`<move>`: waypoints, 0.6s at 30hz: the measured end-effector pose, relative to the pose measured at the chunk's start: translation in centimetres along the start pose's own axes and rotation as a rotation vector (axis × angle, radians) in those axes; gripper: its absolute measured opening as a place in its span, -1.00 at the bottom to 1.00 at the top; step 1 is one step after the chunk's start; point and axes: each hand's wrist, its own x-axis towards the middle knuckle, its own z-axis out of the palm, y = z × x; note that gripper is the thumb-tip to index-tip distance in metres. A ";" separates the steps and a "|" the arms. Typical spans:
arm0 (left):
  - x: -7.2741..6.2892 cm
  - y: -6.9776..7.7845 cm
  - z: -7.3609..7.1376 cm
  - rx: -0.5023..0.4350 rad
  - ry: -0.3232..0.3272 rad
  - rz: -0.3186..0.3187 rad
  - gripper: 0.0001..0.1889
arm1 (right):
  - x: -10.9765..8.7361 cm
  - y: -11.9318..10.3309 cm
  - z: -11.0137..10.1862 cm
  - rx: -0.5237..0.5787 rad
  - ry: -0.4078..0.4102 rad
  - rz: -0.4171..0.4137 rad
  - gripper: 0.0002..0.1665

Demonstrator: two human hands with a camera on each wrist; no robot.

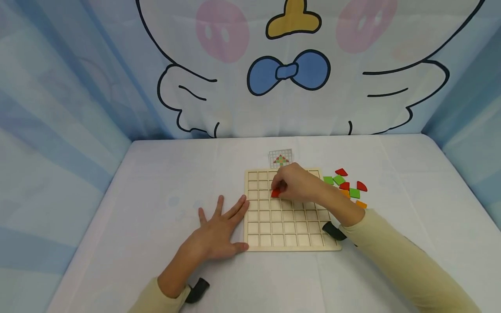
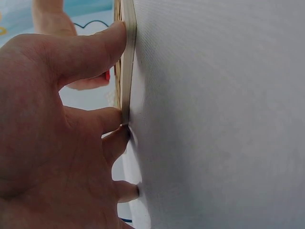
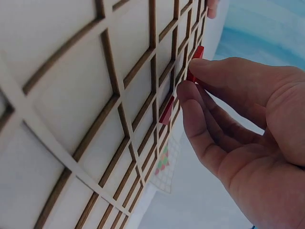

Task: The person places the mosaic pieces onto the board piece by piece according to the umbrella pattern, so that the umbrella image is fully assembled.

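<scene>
A wooden grid board [image 1: 270, 248] lies on the white table. My right hand [image 1: 299, 184] reaches over its upper part and pinches a small red piece [image 3: 195, 67] with a curved edge between thumb and fingertips, at the grid. A second red piece [image 3: 166, 110] sits in a cell nearby in the right wrist view; the hand hides it in the head view. My left hand [image 1: 217, 237] is spread on the table at the board's left side, its thumb and some fingertips touching the board's edge.
Behind the board lies a small card [image 1: 280, 158] with a grid and a red, green and orange pattern. To the right are loose pieces: red ones [image 1: 362, 186], green squares [image 1: 354, 193] and orange ones [image 1: 361, 204]. A printed curtain [image 1: 289, 113] hangs at the back.
</scene>
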 end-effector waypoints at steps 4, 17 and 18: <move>0.0 0.0 -0.1 0.003 0.001 0.000 0.03 | 0.4 -0.2 0.2 -0.021 -0.009 -0.002 -0.83; 0.1 0.0 0.0 0.011 0.002 -0.005 0.04 | 0.6 -0.3 0.4 -0.051 -0.036 0.028 -0.86; 0.1 0.1 0.0 0.010 0.004 -0.004 0.04 | 0.6 -0.3 0.5 -0.047 -0.039 0.029 -0.86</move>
